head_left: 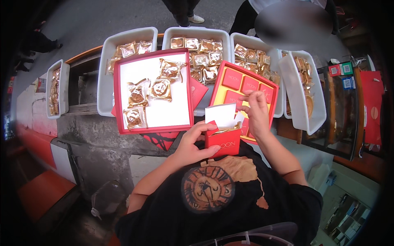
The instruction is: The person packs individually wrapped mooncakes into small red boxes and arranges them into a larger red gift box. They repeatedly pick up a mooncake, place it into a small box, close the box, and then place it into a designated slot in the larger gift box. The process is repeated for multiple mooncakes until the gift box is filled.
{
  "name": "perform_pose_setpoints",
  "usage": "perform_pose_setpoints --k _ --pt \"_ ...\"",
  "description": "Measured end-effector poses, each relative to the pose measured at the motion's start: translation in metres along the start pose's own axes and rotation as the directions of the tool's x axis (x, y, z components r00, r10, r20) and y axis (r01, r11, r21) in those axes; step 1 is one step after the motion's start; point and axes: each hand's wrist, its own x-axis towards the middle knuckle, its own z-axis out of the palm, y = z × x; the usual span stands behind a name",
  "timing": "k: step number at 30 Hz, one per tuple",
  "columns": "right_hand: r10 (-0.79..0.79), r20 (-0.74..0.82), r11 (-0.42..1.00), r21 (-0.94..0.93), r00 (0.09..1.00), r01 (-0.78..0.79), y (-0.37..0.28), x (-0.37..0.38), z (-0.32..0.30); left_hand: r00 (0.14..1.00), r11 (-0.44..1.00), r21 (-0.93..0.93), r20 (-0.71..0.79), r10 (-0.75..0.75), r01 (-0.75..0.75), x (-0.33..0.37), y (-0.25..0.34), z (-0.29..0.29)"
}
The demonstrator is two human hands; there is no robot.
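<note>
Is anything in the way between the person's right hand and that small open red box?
Nothing visible is: the right hand is just beside the raised white flap of the small red box. The left hand has its grip on the box's left side.

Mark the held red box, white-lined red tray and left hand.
Held red box (223, 142): head view, front face.
White-lined red tray (170, 115): head view, bare lining.
Left hand (191, 143): head view, its back.
</note>
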Motion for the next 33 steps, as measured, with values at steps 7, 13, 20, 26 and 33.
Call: perform_pose_setpoints --k 7,13,20,26,33 --pt "0.233 0.403 0.898 0.26 0.885 -0.355 0.011 -0.028 -0.03 0.984 0.97 -0.207 0.146 -0.1 0.13 0.013 0.0 -0.009" --pt "0.328 0.502 0.931 -0.029 0.8 -0.364 0.012 -0.009 -0.032 0.992 0.998 0.016 0.104 -0.067 0.066 0.017 0.002 -0.007" --pt "-0.092 0.71 0.848 -0.312 0.698 0.429 -0.013 -0.019 -0.037 0.998 0.988 0.148 0.037 0.042 -0.047 0.022 0.003 -0.002" --pt "-0.141 0.384 0.99 0.063 0.912 0.127 0.024 -0.047 -0.046 0.999 0.989 -0.146 -0.05 0.018 -0.025 0.026 -0.012 0.009" --pt "-0.256 0.516 0.96 0.035 0.817 0.279 0.014 -0.043 -0.052 0.968 0.957 0.228 0.215 0.131 -0.18 0.037 0.025 -0.002"
